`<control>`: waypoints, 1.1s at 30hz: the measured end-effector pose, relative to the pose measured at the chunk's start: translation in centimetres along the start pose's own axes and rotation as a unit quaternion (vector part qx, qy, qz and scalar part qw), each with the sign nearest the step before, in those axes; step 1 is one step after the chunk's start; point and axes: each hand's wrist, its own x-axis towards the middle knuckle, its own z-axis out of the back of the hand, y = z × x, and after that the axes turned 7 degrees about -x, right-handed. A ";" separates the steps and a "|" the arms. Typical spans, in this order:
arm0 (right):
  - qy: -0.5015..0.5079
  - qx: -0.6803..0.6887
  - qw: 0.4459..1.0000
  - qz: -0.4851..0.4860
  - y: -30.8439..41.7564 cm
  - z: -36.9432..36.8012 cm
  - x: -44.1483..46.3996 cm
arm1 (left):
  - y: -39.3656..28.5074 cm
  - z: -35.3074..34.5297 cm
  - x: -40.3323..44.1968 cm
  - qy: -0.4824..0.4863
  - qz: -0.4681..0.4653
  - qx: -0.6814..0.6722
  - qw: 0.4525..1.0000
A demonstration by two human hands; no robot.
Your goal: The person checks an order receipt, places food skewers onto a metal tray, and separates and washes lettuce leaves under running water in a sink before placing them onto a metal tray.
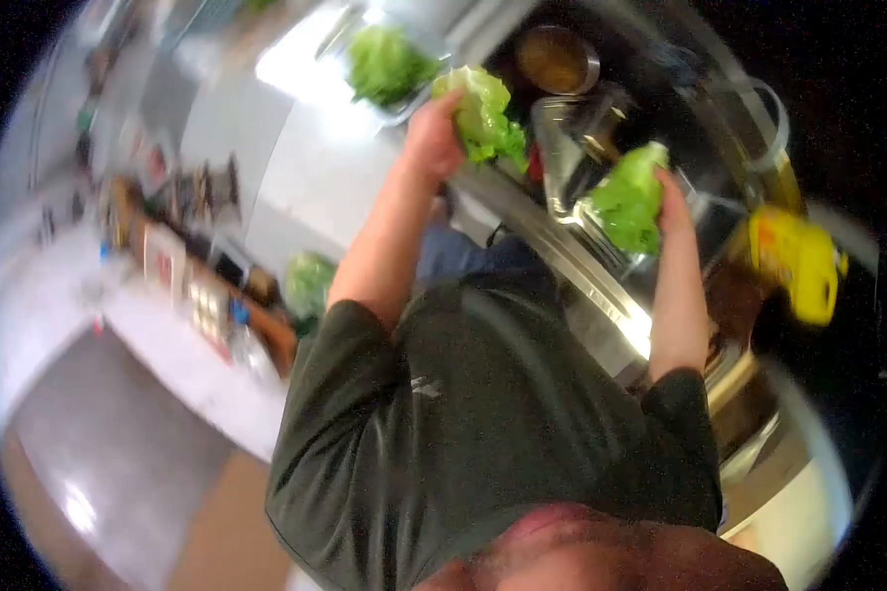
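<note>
My left hand (434,138) is closed on a pale green lettuce leaf (481,116), holding it up near the sink's edge. A second, greener lettuce leaf (627,205) is gripped in my right hand (672,205), over the near side of the sink. Beyond my left hand, more lettuce (388,65) sits in a shallow clear or metal container on the white counter. Below and between my hands lies a shiny rectangular tray (559,148) in the sink area. Motion blur softens the fingers of both hands.
A round metal bowl (558,61) stands at the back of the dark sink. To the right is a yellow jug (796,264). The metal sink edge (586,276) runs in front of my body. Leafy greens (310,284) and blurred boxes (165,261) are on the left.
</note>
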 end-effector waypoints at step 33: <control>0.175 0.003 0.983 0.047 8.1 -16.7 -5.1 | 7.4 30.3 -25.0 -0.308 -0.202 0.423 0.828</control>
